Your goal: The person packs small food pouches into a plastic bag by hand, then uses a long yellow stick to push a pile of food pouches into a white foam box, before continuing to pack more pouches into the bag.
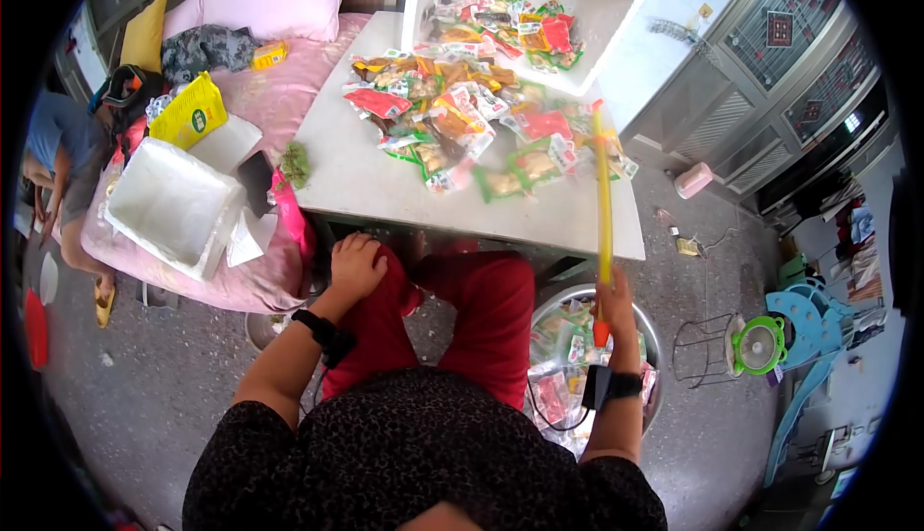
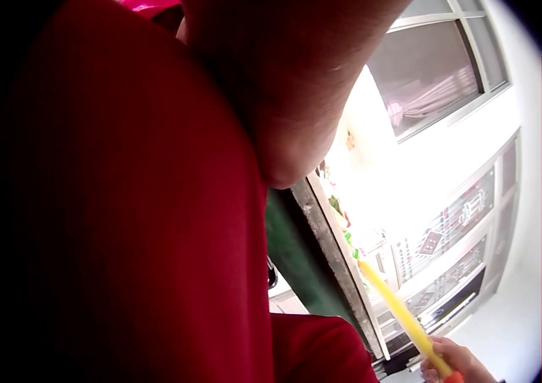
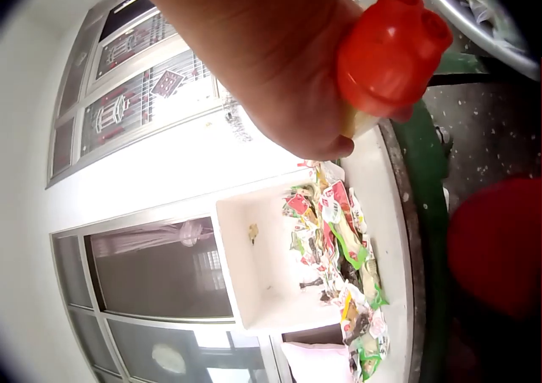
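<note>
My right hand (image 1: 619, 311) grips a long yellow stick (image 1: 603, 204) near its red end (image 1: 602, 333), at the right side of the table. In the right wrist view the red end (image 3: 385, 57), with two rounded knobs, sticks out of the fist. The stick reaches forward over the table's right part, beside several packaged snacks (image 1: 539, 160) that look blurred. My left hand (image 1: 358, 266) rests on the left knee of the red trousers, with relaxed fingers. Many more snack packets (image 1: 452, 117) lie heaped on the white table (image 1: 361, 189).
A white foam box (image 1: 616, 25) lies tipped at the table's back, packets spilling from it. By my right leg stands a metal basin (image 1: 654, 353) full of packets. On the pink bed at left sits another foam box (image 1: 173, 208). A person (image 1: 63, 155) is at far left.
</note>
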Tool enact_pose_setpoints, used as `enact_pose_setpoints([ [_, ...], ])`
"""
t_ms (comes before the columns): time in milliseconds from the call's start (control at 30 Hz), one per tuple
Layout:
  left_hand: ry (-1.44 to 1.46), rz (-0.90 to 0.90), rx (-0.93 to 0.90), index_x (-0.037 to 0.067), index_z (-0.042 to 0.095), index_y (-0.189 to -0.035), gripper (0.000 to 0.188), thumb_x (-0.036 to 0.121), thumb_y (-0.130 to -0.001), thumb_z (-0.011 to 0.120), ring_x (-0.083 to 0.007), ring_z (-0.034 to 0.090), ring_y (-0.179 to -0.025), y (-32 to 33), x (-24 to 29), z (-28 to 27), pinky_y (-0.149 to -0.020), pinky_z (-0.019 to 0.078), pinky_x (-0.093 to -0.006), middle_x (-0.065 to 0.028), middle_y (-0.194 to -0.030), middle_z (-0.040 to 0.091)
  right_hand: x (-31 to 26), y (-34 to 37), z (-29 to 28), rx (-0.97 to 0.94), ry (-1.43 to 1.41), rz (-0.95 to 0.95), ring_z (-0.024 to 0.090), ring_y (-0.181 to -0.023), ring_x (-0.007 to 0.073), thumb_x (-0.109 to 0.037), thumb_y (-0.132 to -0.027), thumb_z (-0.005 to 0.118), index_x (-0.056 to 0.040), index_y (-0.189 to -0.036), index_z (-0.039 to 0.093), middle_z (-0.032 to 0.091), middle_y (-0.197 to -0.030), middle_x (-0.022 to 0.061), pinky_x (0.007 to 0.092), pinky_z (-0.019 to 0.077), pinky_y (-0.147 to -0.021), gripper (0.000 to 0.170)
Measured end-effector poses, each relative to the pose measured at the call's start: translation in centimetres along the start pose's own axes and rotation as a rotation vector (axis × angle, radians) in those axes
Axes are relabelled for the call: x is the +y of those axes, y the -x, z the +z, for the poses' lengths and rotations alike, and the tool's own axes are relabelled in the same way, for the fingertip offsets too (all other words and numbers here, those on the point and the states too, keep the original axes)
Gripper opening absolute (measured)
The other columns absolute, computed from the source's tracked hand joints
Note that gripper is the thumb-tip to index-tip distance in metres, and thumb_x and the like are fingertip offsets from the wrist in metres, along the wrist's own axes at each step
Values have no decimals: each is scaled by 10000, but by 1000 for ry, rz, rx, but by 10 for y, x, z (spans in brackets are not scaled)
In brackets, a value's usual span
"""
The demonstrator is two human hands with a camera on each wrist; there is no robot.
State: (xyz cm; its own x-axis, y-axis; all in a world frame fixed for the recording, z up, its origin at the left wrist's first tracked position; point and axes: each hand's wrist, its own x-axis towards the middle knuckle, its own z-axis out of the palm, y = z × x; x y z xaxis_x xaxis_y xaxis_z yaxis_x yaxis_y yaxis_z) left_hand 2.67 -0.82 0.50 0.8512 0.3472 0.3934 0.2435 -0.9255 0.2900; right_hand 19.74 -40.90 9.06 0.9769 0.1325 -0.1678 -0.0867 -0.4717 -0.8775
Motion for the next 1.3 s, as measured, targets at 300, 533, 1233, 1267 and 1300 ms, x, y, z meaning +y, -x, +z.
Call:
enact_pose_setpoints([
  [300,8,-5,-16,90,567,-881,282,246,-646,575,-247,451,-1014,-2,5,-4,-843,339,-395,-83,-1030,525,15,50,11,-46,-305,3,468,-451,112,-89,-780,453,-62,-1227,266,482,-681,64,236,410,-405,485],
  [533,-5,-13,2,97,564,-889,288,260,-651,564,-237,444,-1019,-1,2,-3,-847,332,-391,-67,-1022,525,40,49,3,204,-132,-58,463,-453,108,-85,-783,448,-53,-1231,266,484,-718,65,229,401,-403,485],
  [1233,-28,8,-18,94,569,-903,301,270,-659,553,-243,438,-1032,-2,7,-1,-859,330,-388,-72,-1040,523,92,159,3,95,-41,14,473,-479,111,-114,-783,496,2,-1229,241,494,-700,61,240,403,-431,527],
  [1267,-25,11,-21,94,569,-905,302,271,-660,552,-243,437,-1033,-2,7,-1,-859,329,-389,-72,-1040,522,105,162,6,103,11,-38,477,-482,112,-116,-784,494,-3,-1226,244,495,-698,61,241,405,-431,520],
  [1300,-24,13,-24,94,569,-907,304,272,-661,550,-243,437,-1034,-2,8,-1,-859,328,-390,-72,-1040,522,79,179,10,55,-10,139,484,-492,113,-119,-789,487,-18,-1221,255,492,-685,56,244,408,-436,501],
])
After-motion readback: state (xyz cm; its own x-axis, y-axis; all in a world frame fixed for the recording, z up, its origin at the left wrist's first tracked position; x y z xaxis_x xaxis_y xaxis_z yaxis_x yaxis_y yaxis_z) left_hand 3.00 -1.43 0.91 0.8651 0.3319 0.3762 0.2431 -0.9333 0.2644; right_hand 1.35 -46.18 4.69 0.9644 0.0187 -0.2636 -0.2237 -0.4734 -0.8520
